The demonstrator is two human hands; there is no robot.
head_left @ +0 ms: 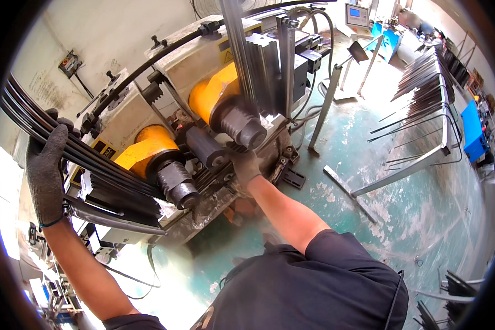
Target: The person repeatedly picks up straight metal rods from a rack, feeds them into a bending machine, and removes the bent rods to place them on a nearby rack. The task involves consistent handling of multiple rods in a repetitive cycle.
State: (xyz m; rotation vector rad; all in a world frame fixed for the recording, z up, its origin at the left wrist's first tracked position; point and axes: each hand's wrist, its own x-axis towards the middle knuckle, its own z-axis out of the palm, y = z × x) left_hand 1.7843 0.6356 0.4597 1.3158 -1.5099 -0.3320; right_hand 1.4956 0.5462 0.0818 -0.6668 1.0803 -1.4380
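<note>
My left hand [49, 168], in a dark grey work glove, is wrapped round a bundle of long black metal rods [99, 157]. The rods slant down from the upper left, passing close to the left yellow roller head [148, 147] of a bending machine. My right hand [246, 166], also gloved, reaches in beside the dark centre cylinder [206, 148]; it is smeared and its fingers are hidden, so I cannot make out what it touches. A second yellow head [212, 93] with a threaded dark end stands right of that cylinder.
More dark rods stand upright at the machine's far side [264, 71]. On the right, a metal rack [404, 170] carries many bent black rods across the green floor. A control box [357, 15] with a screen is at the back. Dark hoses run over the machine.
</note>
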